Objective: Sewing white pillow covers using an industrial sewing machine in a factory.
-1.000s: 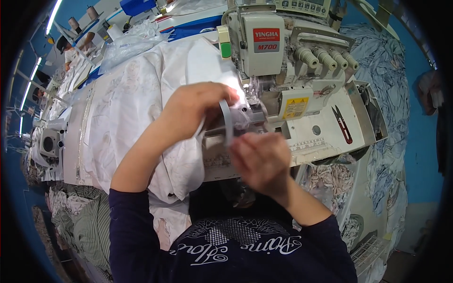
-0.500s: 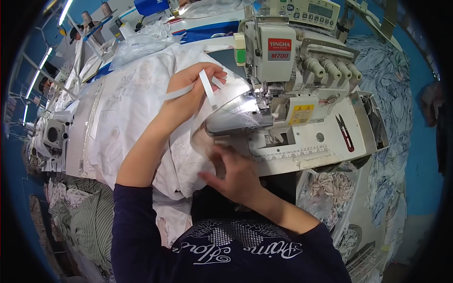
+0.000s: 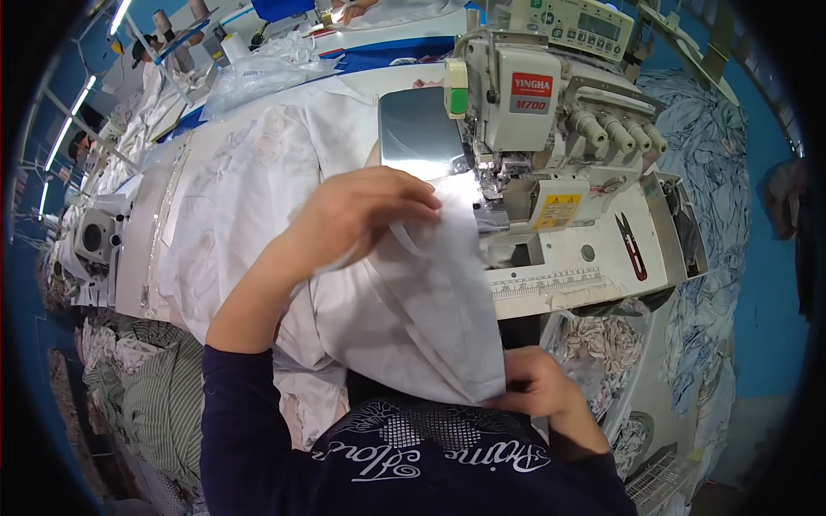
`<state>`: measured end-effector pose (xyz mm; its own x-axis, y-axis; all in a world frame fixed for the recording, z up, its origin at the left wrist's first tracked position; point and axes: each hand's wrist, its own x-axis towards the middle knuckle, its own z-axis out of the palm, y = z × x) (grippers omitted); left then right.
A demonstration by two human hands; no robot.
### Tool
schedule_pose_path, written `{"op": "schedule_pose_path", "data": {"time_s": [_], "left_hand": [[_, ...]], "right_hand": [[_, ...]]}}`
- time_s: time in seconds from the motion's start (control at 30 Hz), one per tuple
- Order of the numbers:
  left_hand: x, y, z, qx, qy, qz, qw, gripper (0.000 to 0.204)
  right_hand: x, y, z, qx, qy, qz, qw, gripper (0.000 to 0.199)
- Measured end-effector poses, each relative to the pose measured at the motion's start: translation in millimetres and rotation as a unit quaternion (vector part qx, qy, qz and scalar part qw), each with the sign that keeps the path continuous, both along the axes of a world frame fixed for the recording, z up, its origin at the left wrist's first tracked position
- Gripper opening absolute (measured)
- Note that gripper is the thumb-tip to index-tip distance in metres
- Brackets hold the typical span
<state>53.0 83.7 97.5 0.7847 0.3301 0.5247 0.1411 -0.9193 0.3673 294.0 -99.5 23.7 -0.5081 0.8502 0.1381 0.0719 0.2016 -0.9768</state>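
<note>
A large piece of white fabric (image 3: 430, 318) with a faint print drapes over the table's left side and hangs toward my lap. My left hand (image 3: 366, 215) is over it, just left of the overlock sewing machine's (image 3: 514, 99) lit needle area, fingers curled around a narrow white tape (image 3: 415, 244). The tape is partly hidden and blurred. Lower down on the right, my right hand (image 3: 538, 383) pinches the fabric's hanging corner and holds it out beside my body. One edge of the cloth reaches the machine's presser foot (image 3: 492, 176); whether it lies under the foot, I cannot tell.
Red-handled thread snips (image 3: 631, 247) lie on the machine table, right of the ruler strip (image 3: 551, 282). A bin (image 3: 680, 215) is fixed at the table's right end. Heaped pale fabric (image 3: 705, 172) stands at right, striped cloth (image 3: 159, 404) at lower left. Another person's hand (image 3: 354, 10) shows at the far edge.
My right hand has moved down and right, drawing the fabric corner across the front of the machine. My left hand has lowered toward the cloth, and the metal plate behind it is now uncovered.
</note>
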Motion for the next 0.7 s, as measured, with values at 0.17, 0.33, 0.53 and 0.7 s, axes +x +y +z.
{"op": "schedule_pose_path", "data": {"time_s": [0.17,0.33,0.53,0.7], "left_hand": [[6,-15,-10,0.079,-0.001,0.046,0.996,0.034],[7,-17,-17,0.104,0.014,0.113,0.988,0.034],[3,-24,-10,0.126,0.041,0.164,0.978,0.034],[11,-41,2,0.106,0.112,0.06,0.986,0.037]], "right_hand": [[-2,-5,-20,0.014,-0.151,-0.213,0.965,0.032],[-36,30,-2,-0.064,0.026,-0.364,0.929,0.038],[-43,52,-1,-0.2,0.074,-0.233,0.949,0.022],[-32,24,-17,-0.263,0.041,-0.125,0.956,0.016]]}}
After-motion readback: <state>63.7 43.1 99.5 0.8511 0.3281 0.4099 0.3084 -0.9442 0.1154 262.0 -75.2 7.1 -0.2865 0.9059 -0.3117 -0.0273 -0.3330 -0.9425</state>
